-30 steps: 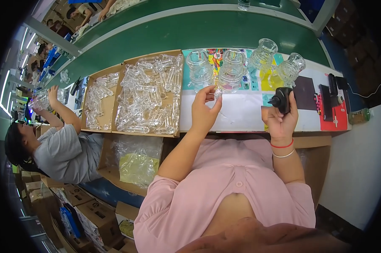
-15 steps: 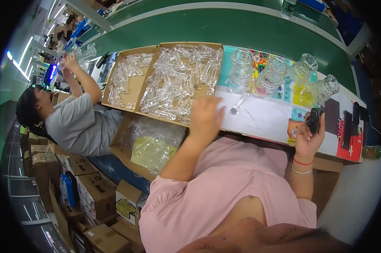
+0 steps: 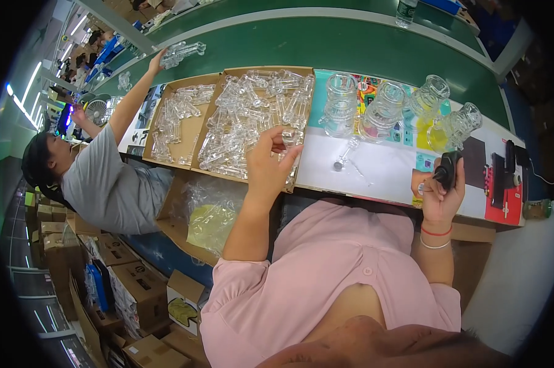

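My left hand (image 3: 266, 162) is at the right edge of a cardboard tray (image 3: 187, 136) heaped with clear glass tube pieces (image 3: 246, 116). Its fingers and thumb curl around the end of one glass tube piece (image 3: 288, 138), partly hidden by the fingers. My right hand (image 3: 444, 199) grips a black handheld device (image 3: 449, 170) with a tapered nose, above the right part of the table. Between my hands, a single glass tube piece (image 3: 346, 154) with a dark round end lies on white paper, beside a thin clear strip (image 3: 363, 174).
Several clear ribbed glass vessels (image 3: 384, 110) stand along the table's back. A black phone-like object (image 3: 498, 178) lies on a red sheet at right. A co-worker (image 3: 114, 184) at left holds up a glass piece (image 3: 182, 53). An open box with plastic bags (image 3: 212, 224) sits below the tray.
My left hand has moved left onto the tray's right side and curled around a glass piece. The right hand still holds the black device. The co-worker's arm has reached out with glass.
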`<state>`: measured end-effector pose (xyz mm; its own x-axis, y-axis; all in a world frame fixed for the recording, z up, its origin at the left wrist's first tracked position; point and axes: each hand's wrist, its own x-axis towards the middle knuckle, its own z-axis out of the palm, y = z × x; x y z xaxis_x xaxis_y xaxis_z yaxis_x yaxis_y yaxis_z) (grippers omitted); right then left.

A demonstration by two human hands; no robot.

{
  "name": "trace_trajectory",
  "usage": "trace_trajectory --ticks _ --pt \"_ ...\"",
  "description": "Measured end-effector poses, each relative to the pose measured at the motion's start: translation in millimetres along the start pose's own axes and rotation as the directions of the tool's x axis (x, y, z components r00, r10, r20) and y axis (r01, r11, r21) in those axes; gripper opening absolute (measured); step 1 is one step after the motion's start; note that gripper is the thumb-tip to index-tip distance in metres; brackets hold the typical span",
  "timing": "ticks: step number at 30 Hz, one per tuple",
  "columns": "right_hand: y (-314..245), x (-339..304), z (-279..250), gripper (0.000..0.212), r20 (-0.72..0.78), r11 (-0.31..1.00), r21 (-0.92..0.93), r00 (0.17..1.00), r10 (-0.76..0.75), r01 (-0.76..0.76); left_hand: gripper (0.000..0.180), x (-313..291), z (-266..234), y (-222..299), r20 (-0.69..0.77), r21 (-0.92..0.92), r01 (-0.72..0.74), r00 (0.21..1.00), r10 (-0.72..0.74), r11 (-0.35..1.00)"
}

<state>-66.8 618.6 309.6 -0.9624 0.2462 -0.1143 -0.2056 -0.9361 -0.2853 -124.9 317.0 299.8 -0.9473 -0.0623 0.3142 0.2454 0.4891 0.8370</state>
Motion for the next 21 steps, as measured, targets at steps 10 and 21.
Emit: trace_trajectory --ticks 10,21 --pt "-3.8 -8.2 1.8 0.024 0.024 0.998 -0.064 1.0 -0.005 0.006 0.05 -21.9 37.8 23.2 0.763 -0.646 0.763 0.646 0.039 -0.009" --pt "-7.4 -13.4 1.2 0.023 -0.027 0.995 -0.067 0.997 -0.07 0.068 0.043 -40.5 48.6 36.8 0.657 -0.683 0.577 0.753 0.031 0.448"
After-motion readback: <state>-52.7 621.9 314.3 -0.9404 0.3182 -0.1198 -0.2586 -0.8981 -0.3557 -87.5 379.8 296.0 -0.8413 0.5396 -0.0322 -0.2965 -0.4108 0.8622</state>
